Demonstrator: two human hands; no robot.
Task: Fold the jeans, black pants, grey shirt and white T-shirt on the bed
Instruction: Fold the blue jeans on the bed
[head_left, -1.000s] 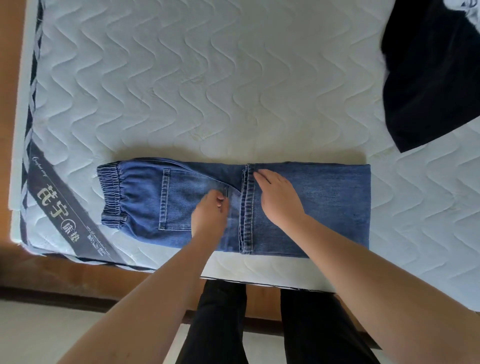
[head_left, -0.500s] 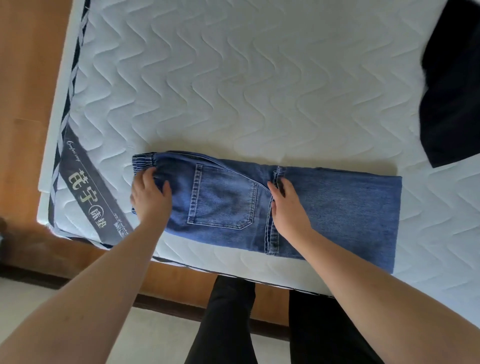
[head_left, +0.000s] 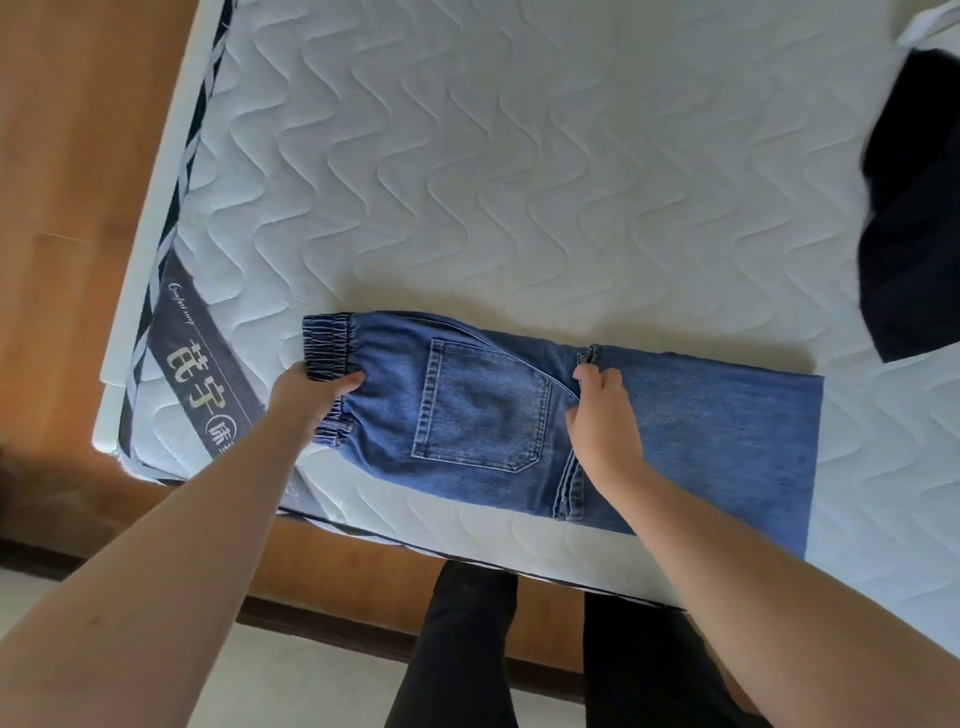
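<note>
The blue jeans lie folded lengthwise across the near edge of the white quilted mattress, elastic waistband to the left, back pocket facing up. My left hand grips the waistband, thumb on top of the fabric. My right hand rests on the jeans at the leg hems that lie folded over the middle, its fingers curled onto the denim there. A black garment lies at the right edge of the mattress, partly out of frame. The grey shirt is not in view.
A white piece of cloth peeks in at the top right corner. A grey label with white characters marks the mattress's near-left corner. A wooden surface lies to the left. My black-trousered legs stand against the bed's front edge.
My left hand slid from the jeans' middle to the waistband and took hold of it. My right hand stayed at the hems. The view shifted left.
</note>
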